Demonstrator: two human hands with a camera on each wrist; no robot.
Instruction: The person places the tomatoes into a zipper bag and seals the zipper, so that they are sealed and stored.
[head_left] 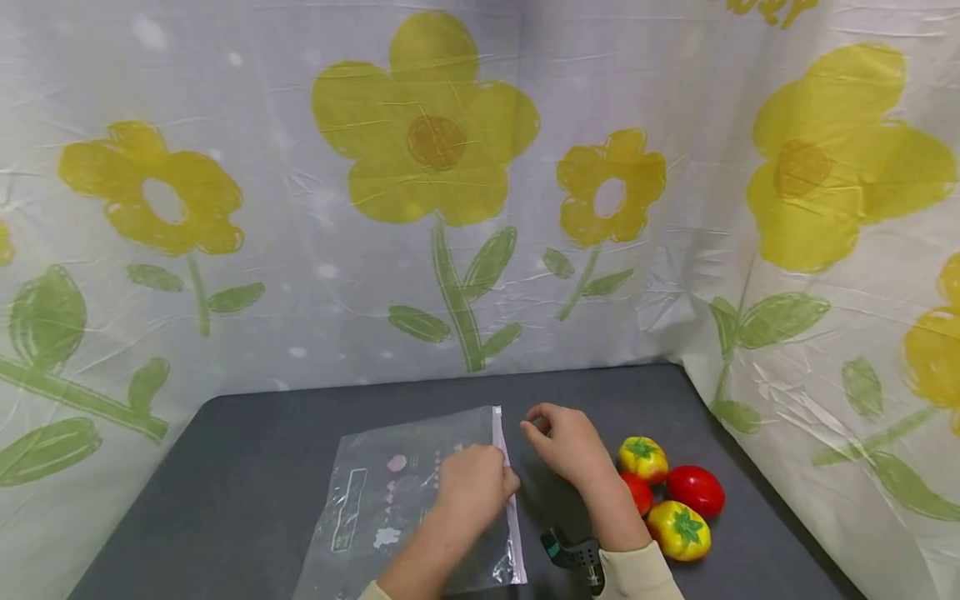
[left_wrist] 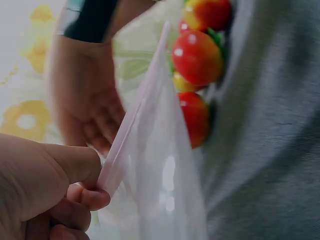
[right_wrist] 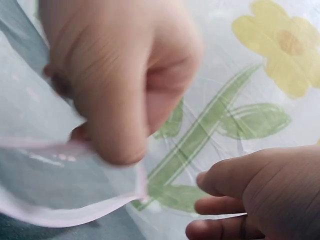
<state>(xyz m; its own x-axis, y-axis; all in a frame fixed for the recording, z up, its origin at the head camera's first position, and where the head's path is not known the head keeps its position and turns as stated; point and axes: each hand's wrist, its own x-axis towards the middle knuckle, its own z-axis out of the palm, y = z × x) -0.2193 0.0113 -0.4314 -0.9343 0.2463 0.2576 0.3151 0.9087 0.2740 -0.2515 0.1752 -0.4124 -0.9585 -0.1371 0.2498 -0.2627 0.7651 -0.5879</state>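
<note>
A clear zip bag (head_left: 375, 483) with a pale pink strip along its mouth lies across the dark table. My left hand (head_left: 471, 485) pinches the strip edge (left_wrist: 131, 117) between thumb and fingers, lifting it in the left wrist view. In the right wrist view the bag's mouth (right_wrist: 80, 220) gapes below the left hand (right_wrist: 117, 75). My right hand (head_left: 568, 446) is just right of the strip, fingers loosely bent around nothing. The fingers (right_wrist: 225, 206) of that hand are apart from the bag in the right wrist view.
Right of my right forearm sit several toy fruits: a yellow-red one (head_left: 642, 460), a red one (head_left: 696, 491) and another yellow one with a green top (head_left: 678, 531). A flowered sheet (head_left: 300, 250) hangs behind the table (head_left: 247, 467). A dark band (head_left: 570, 550) circles my right wrist.
</note>
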